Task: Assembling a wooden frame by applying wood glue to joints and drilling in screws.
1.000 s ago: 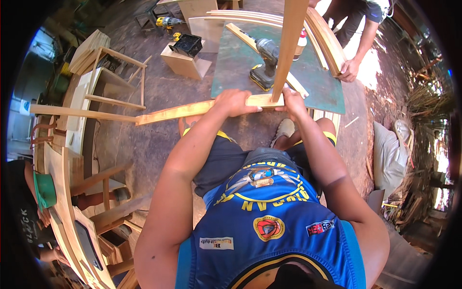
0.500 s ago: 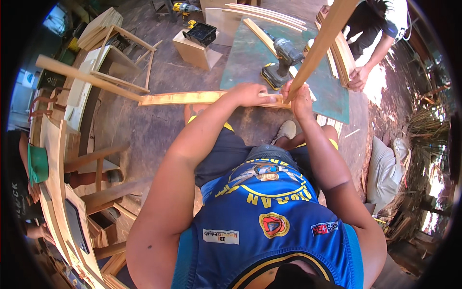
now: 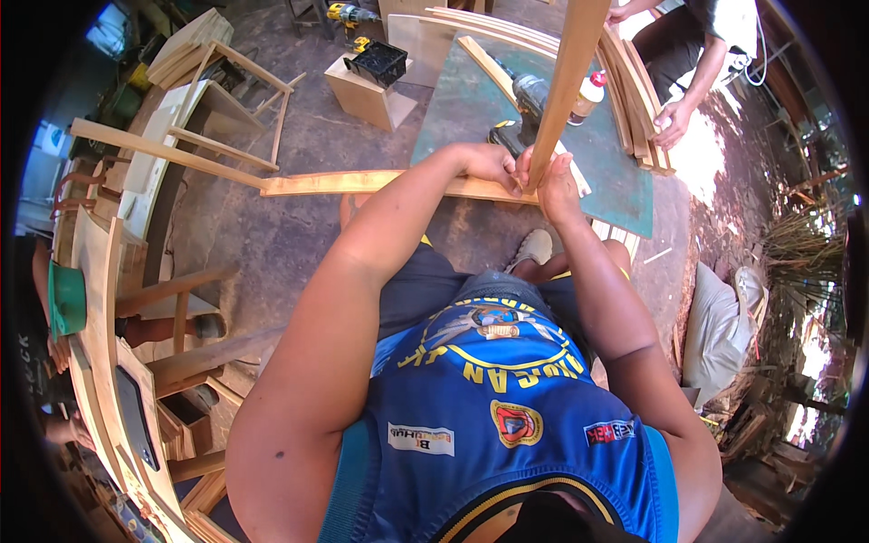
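A pale wooden rail runs across in front of me and joins an upright wooden post at its right end. From its left end another wooden post slants away to the left. My left hand is closed over the rail near the right corner, its fingertips close to the foot of the upright post. Around the lower part of that post my right hand is closed, with its thumb side against the wood. The fingers partly hide the joint itself.
Behind the post a cordless drill stands on a green board, beside a white bottle with a red cap. A co-worker's hand touches stacked curved wood strips. A black tray tops a wooden box.
The post's upper end has swung left, and the bottle behind it now shows. My left hand has slid right along the rail to the corner. The co-worker's hand has shifted slightly.
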Available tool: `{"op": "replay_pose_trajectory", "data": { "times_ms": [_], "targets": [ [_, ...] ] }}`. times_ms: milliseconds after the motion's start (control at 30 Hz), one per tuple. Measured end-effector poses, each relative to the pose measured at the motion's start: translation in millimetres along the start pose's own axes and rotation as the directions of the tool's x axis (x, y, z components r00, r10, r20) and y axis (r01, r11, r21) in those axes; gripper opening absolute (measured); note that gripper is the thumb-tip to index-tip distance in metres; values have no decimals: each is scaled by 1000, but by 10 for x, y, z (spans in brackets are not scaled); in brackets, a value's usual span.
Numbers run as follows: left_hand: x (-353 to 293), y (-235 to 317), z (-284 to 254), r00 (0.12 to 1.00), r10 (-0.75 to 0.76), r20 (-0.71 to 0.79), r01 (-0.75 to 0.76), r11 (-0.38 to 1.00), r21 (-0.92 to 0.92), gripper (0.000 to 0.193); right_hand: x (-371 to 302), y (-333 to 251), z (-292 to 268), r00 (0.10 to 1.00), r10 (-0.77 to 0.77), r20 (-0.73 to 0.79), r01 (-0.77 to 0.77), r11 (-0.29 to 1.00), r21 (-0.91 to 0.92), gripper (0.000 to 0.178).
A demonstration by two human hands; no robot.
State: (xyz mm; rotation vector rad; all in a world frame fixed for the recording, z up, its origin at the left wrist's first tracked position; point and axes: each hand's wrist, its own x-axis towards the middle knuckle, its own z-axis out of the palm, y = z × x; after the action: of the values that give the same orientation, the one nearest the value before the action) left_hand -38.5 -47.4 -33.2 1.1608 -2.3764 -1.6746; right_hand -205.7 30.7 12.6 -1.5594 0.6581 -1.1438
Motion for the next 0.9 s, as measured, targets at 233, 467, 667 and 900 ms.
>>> {"op": "replay_pose_trajectory", "data": {
  "times_ms": [233, 467, 667, 900],
  "targets": [
    [-24, -35, 32, 995, 89, -42, -89, 996, -14, 28, 1, -20, 26, 1000, 16, 13, -17, 996, 85, 75],
    [36, -86, 99, 989, 51, -139, -43, 997, 61, 26, -28, 13, 11, 993, 112, 23, -114, 987, 111, 77],
    [-3, -46, 90, 973, 63, -224, -53, 997, 50, 29, -7, 110, -4, 996, 79, -45, -74, 991, 107, 78],
    [-556, 57, 434, 753, 480, -450, -314, 863, 395, 53, 78, 237, -94, 952, 213, -219, -200, 976, 81, 79]
  ]
}}
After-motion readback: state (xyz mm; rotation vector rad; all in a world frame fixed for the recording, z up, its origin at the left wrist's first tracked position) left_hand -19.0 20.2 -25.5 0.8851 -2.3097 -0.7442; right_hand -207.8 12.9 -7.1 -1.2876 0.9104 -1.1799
